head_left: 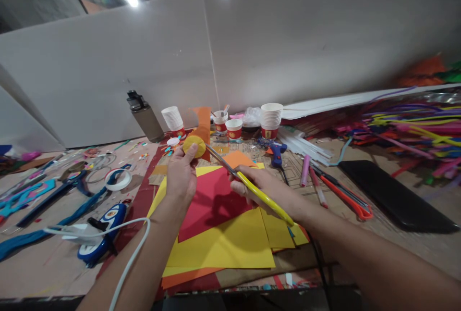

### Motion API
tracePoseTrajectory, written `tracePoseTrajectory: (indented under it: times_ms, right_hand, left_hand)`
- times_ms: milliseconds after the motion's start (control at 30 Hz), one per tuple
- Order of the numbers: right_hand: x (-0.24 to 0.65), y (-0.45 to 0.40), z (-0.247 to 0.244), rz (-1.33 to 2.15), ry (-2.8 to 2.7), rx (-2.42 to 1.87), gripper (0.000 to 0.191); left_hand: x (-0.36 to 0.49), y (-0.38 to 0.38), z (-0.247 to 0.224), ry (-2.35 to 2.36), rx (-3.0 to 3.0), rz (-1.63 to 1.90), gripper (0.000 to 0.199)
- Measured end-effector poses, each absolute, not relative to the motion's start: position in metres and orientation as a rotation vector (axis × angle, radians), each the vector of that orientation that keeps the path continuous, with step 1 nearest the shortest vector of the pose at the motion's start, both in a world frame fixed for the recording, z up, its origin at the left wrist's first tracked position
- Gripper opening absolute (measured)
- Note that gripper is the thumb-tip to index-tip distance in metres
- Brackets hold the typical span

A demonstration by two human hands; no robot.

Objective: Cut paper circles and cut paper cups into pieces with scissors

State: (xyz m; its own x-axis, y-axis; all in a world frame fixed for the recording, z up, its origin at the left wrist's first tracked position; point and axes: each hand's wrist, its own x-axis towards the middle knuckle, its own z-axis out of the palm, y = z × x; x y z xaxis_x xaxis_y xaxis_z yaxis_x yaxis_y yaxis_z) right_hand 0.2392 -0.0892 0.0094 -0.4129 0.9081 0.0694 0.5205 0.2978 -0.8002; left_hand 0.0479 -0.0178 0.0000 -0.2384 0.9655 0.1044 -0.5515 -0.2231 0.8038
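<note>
now | left hand (181, 171) pinches yellow disc (196, 143) | right hand (267, 184) grips scissors (249, 184)

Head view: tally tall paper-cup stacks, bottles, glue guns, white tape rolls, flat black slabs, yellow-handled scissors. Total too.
Tall paper-cup stacks: 2
Dark bottle: 1
Blue glue gun: 1
White tape roll: 1
Flat black slab: 1
Yellow-handled scissors, in the right hand: 1
Total: 7

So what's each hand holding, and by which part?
Left hand: yellow circle and orange paper, at the circle's lower edge. Right hand: scissors, by the yellow handle.
</note>
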Motion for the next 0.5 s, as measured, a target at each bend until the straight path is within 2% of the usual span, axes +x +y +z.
tracePoseTrajectory:
  times_ms: [300,500]
  right_hand:
    - [0.239,-0.086,0.005,0.926,-2.015,-1.255,0.029]
    - [0.240,-0.084,-0.002,0.967,-1.944,-1.268,0.029]
  left_hand:
    - [0.050,-0.023,0.000,0.833,0.826,1.727,0.025]
    - [0.061,-0.030,-0.001,0.767,0.785,1.593,0.026]
